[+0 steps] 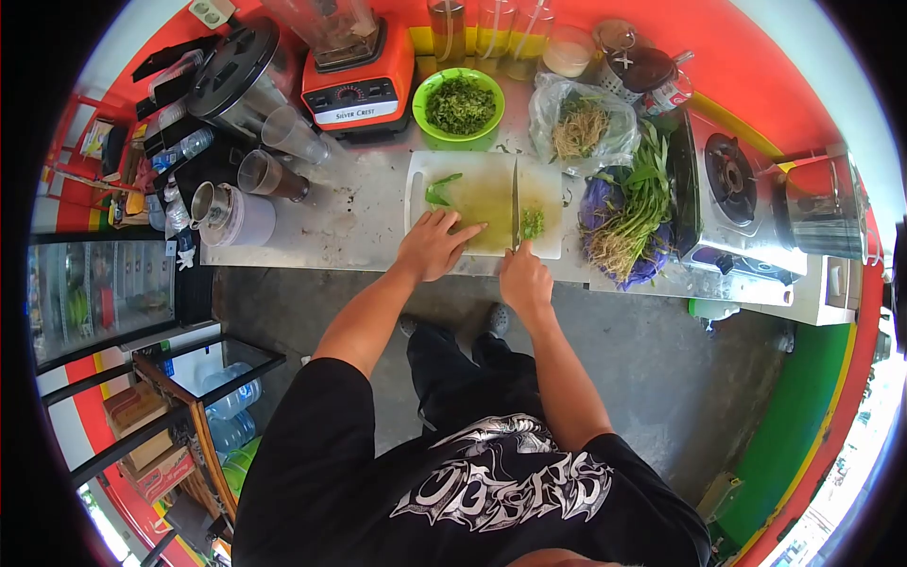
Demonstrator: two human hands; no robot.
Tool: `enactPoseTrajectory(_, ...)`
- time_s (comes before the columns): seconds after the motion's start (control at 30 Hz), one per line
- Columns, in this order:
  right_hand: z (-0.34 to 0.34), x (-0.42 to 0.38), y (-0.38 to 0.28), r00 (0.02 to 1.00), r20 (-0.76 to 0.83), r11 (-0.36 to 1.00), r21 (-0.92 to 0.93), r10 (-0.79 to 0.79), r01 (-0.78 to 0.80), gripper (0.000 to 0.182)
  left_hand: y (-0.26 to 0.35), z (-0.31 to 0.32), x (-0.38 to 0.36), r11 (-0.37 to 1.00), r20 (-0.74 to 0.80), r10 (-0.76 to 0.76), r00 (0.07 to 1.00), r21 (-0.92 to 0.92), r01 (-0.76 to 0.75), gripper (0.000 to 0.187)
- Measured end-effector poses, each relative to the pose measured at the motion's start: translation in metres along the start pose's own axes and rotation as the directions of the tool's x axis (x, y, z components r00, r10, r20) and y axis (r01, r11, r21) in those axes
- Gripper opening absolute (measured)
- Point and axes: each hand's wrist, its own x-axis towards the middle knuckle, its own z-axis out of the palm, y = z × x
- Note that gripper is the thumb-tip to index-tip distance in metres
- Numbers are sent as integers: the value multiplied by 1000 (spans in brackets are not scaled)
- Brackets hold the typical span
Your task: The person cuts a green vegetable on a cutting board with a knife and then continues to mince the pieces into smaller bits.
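Observation:
My right hand (pixel 526 282) is wrapped round the handle of a knife (pixel 516 203), whose blade points away from me over the white cutting board (pixel 420 170). Beside the blade, on its right, lies a small pile of chopped greens (pixel 533 223). My left hand (pixel 436 246) rests at the board's front edge, left of the knife, with the index finger stretched out and nothing visible in it. Just beyond that hand is a green leaf piece (pixel 441 189). Behind the board stands a green bowl (pixel 460 129) holding chopped greens.
Right of the board are a plastic bag (pixel 543 113) with roots, bunched greens (pixel 642 198) and a stove (pixel 732 184). A red blender (pixel 351 94), plastic cups (pixel 293 132) and a white container (pixel 248 219) stand to the left. Bottles line the wall.

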Motion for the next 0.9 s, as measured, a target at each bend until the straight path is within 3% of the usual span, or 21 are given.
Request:
enactPoseTrajectory(0.23, 5, -4, -24, 997, 55, 995, 82, -53, 49, 30, -2, 3, -1, 998, -78, -9, 997, -56, 4, 39)
enactPoseTrajectory(0.6, 22, 1, -28, 991, 42, 987, -98, -128, 132, 24, -4, 3, -3, 994, -62, -51, 997, -102, 44, 38)
enactPoseTrajectory(0.9, 11, 0, -27, 983, 159, 994, -43, -93, 101, 30, -3, 0, -1, 994, -142, -21, 990, -107, 6, 36)
